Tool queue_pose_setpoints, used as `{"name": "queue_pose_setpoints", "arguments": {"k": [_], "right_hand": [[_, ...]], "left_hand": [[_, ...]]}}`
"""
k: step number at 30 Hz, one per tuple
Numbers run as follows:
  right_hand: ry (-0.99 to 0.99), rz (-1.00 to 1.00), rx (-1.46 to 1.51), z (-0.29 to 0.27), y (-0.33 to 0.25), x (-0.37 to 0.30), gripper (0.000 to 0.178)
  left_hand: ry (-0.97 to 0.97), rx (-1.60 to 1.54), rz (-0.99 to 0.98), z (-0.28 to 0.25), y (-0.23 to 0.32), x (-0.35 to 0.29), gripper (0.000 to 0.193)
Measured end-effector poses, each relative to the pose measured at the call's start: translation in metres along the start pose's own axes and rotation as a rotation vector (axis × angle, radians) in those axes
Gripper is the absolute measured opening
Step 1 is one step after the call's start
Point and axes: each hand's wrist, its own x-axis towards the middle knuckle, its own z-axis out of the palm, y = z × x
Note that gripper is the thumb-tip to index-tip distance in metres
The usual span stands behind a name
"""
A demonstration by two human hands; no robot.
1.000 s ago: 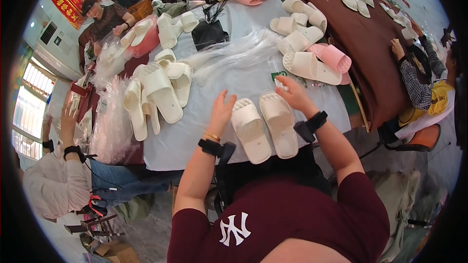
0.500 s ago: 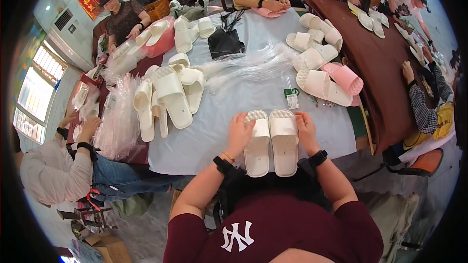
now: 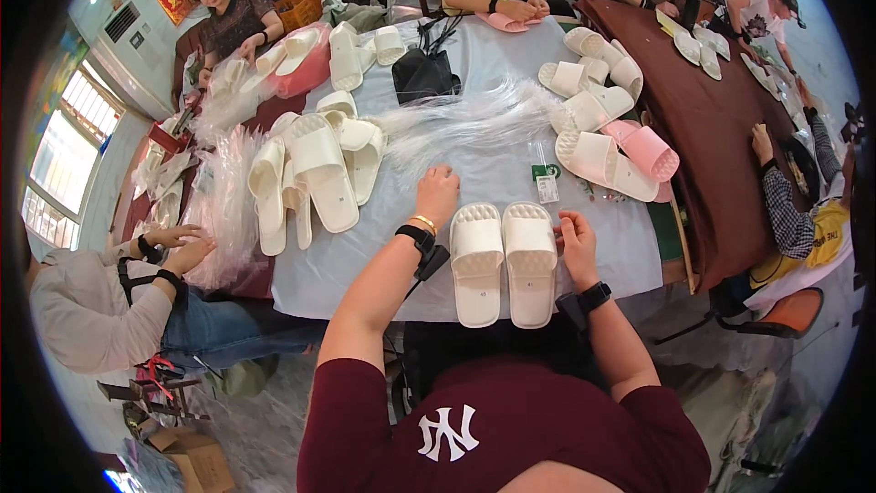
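Note:
A pair of cream slippers lies side by side at the near table edge, a left slipper (image 3: 477, 288) and a right slipper (image 3: 530, 288), toes pointing away from me. My left hand (image 3: 438, 194) is off them, stretched forward just short of a bundle of clear plastic strands (image 3: 465, 139). Its fingers are loosely bent, and I see nothing in them. Beside the right slipper's strap rests my right hand (image 3: 577, 248), fingers apart; whether it touches the slipper I cannot tell. A printed tag with a green top (image 3: 546, 184) lies just beyond that hand.
More cream slippers (image 3: 319, 169) are heaped at left and along the right, with a pink slipper (image 3: 646, 151) among them. A black bag (image 3: 424, 76) stands behind the strands. Clear plastic bags (image 3: 224, 219) pile at the left edge. Several people sit around the tables.
My left hand has let go of the left slipper and moved forward toward the strands. My right hand has shifted slightly outward, beside the right slipper. The pair stays in place.

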Motion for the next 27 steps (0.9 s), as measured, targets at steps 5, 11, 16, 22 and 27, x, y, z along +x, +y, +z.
{"name": "queue_pose_setpoints", "arguments": {"k": [5,11,16,22,27], "right_hand": [[0.031,0.033,0.027,-0.003,-0.005,0.008,0.019],[-0.219,-0.421,-0.267,0.051,-0.064,0.030,0.029],[-0.447,-0.465,-0.441,0.097,-0.071,0.049,0.035],[-0.436,-0.543,-0.684,0.102,-0.057,0.054,0.016],[-0.452,-0.536,-0.650,0.088,-0.060,0.031,0.019]], "left_hand": [[0.231,-0.382,-0.003,-0.023,0.014,-0.006,0.003],[0.315,-0.450,0.137,-0.053,0.032,-0.006,0.005],[0.296,-0.447,0.228,-0.052,0.045,-0.005,0.006],[0.218,-0.384,0.265,-0.038,0.033,-0.012,0.019],[-0.119,-0.017,0.160,-0.013,0.011,-0.005,0.055]]}}
